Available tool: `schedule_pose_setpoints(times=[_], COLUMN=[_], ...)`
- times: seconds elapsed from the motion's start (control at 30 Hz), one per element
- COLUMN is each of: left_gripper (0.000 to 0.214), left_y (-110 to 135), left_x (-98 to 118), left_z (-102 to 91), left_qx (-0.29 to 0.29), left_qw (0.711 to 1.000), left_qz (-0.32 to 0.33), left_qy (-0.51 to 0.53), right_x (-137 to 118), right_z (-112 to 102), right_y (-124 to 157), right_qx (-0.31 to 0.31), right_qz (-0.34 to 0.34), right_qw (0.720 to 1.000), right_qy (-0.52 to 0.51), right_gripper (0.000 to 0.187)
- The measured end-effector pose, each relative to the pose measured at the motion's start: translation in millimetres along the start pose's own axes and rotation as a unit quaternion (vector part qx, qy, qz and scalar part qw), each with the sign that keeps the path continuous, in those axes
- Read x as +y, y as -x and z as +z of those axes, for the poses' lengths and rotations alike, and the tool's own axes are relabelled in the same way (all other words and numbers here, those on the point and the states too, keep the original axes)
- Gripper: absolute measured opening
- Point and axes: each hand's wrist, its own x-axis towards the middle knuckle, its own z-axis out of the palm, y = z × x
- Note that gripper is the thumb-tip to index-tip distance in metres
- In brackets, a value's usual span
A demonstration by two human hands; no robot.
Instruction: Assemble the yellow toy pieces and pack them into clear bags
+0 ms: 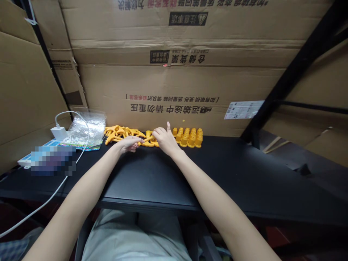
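A heap of yellow plastic branched parts (117, 132) lies at the back of the black table (152, 177). To its right, several small yellow cone-shaped caps (188, 137) stand in rows. My left hand (128, 143) and my right hand (164, 139) meet between the two groups. Both pinch the same yellow plastic piece (148, 139) just above the tabletop. My right hand's fingers are curled, with one finger sticking up. My left hand's fingers are bent around the piece's left end.
A crinkled clear plastic bag (86, 131) lies left of the yellow heap. A white charger (58, 132) and its cable (43, 204) run off the left front edge. Cardboard boxes (174, 72) wall the back and left. A black frame bar (288, 76) slants at right.
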Motion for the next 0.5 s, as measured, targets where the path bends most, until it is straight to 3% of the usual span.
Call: schedule_pose_setpoints(times=[0.17,0.5], left_gripper=[0.026,0.031], left_y=[-1,-10], left_x=[0,-9], left_z=[3.5,-12.6], left_qx=[-0.048,0.009], left_qw=[0.998,1.000], left_qz=[-0.046,-0.022], left_qy=[-0.004,-0.010], right_x=[4,4], right_z=[4,3], right_y=[1,6], right_qx=[0.021,-0.059], right_qz=[0.017,-0.028], right_qw=[1.000,0.996], right_qy=[-0.003,-0.065], right_gripper=[0.028,0.023])
